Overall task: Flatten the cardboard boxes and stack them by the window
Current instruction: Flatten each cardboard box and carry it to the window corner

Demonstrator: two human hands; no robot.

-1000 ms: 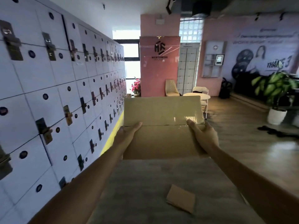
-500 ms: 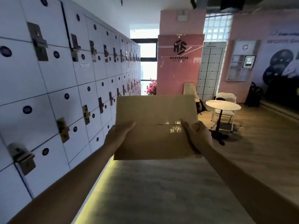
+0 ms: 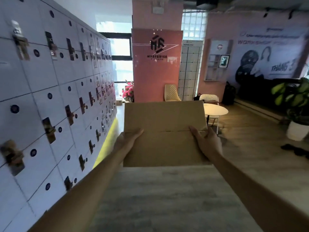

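Observation:
I carry a brown flattened cardboard box (image 3: 164,133) in front of me at chest height, its seam running across the middle. My left hand (image 3: 128,139) grips its left edge, thumb on top. On the right edge my right hand (image 3: 206,142) grips it the same way, fingers tucked underneath. The window (image 3: 119,61) lies far ahead at the end of the corridor, and another small box (image 3: 119,102) sits on the floor near it.
A wall of white lockers (image 3: 50,97) runs along my left. A pink pillar (image 3: 156,64) stands ahead, with a beige chair (image 3: 171,95), a round white table (image 3: 215,110) and folding chair to its right. A potted plant (image 3: 297,111) stands at far right. Pink flowers (image 3: 128,91) sit by the window.
I have moved forward along the lockers with the box; the cardboard scrap on the floor has dropped out of view. Both hands keep the same grip.

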